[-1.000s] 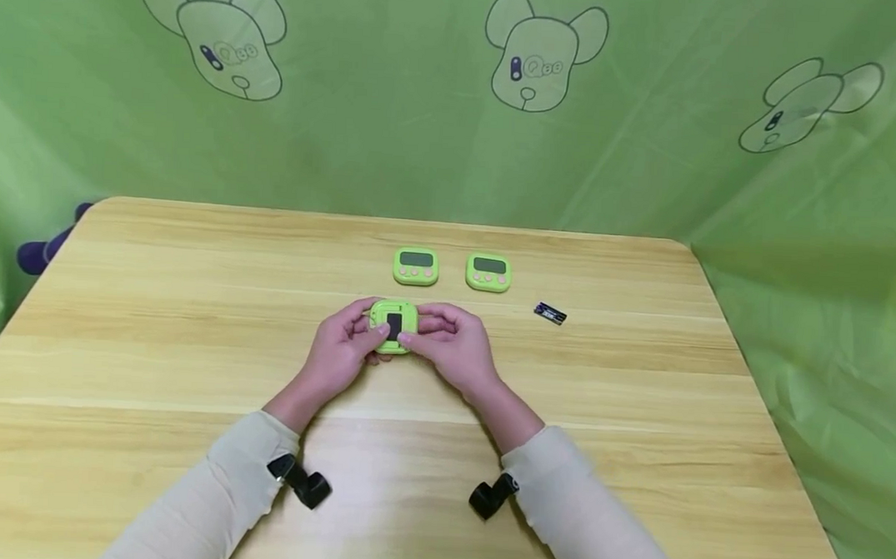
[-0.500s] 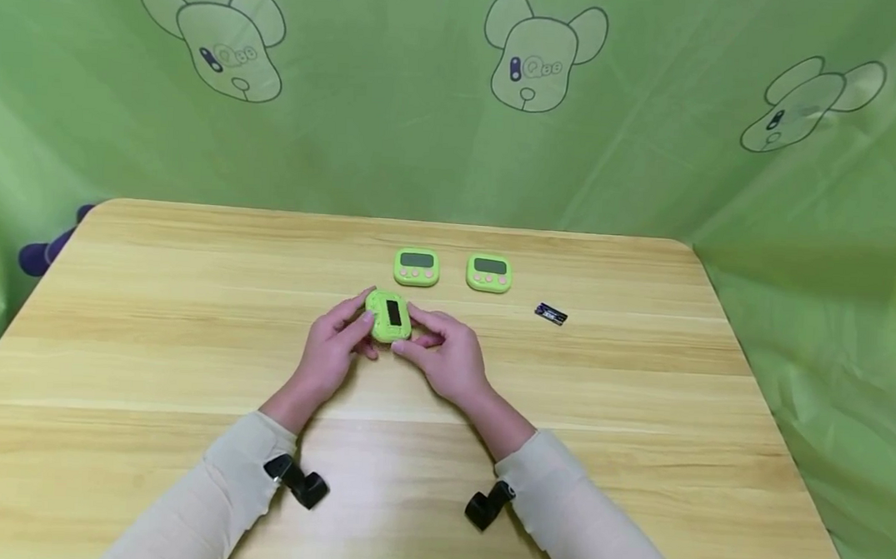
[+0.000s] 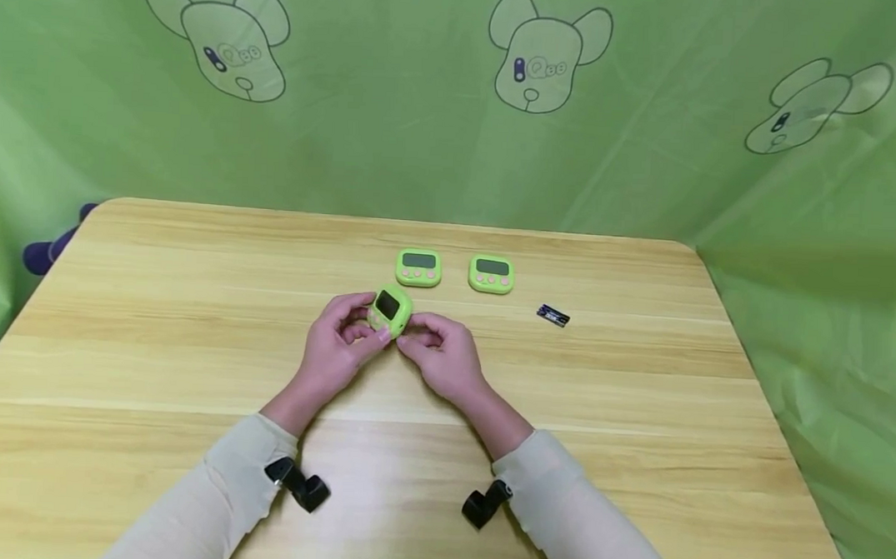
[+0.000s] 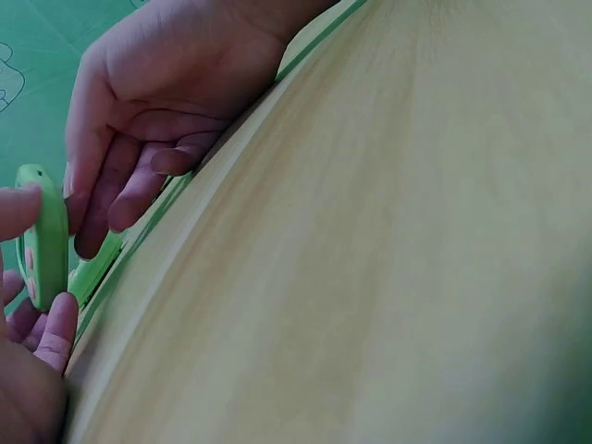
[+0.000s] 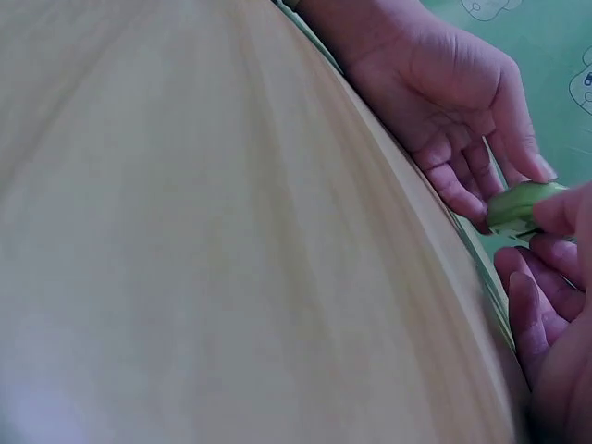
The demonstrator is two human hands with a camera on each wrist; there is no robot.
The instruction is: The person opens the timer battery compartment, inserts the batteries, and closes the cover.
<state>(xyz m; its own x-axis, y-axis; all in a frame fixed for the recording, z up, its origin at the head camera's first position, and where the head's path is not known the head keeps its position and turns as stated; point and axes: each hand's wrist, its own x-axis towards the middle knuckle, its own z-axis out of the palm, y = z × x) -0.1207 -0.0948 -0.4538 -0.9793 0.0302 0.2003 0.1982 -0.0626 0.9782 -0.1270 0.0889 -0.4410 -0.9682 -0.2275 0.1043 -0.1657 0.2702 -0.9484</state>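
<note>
Held timer (image 3: 389, 308): turned over since half a second ago; its back with the black patch faced up then, and its front with the dark screen shows now, tilted, with pink buttons toward the near left.
Place of the held timer: between the two hands, near the middle of the bench (image 3: 637, 421), just on the near side of the left resting timer.
Left hand (image 3: 331, 345): pinching the held timer, thumb across its near edge, fingers around its left side and far corner.
Right hand (image 3: 448, 359): thumb and forefinger bent at the timer's right edge, other fingers curled in; whether it pinches the timer or only touches it, I cannot tell.
Left resting timer (image 3: 418, 267): green, lying screen up, its pink buttons toward the person.
Right resting timer (image 3: 492, 274): same kind, also screen up, beside the left one with a gap between.
Batteries (image 3: 553, 316): dark, lying on the bench at a slant, near the right resting timer, on its near right side.
Sleeves (image 3: 206, 494): pale, each forearm with a black wrist camera (image 3: 298, 483) at the cuff.
Backdrop (image 3: 386, 152): green cloth printed with outlined big-eared animal heads.
</note>
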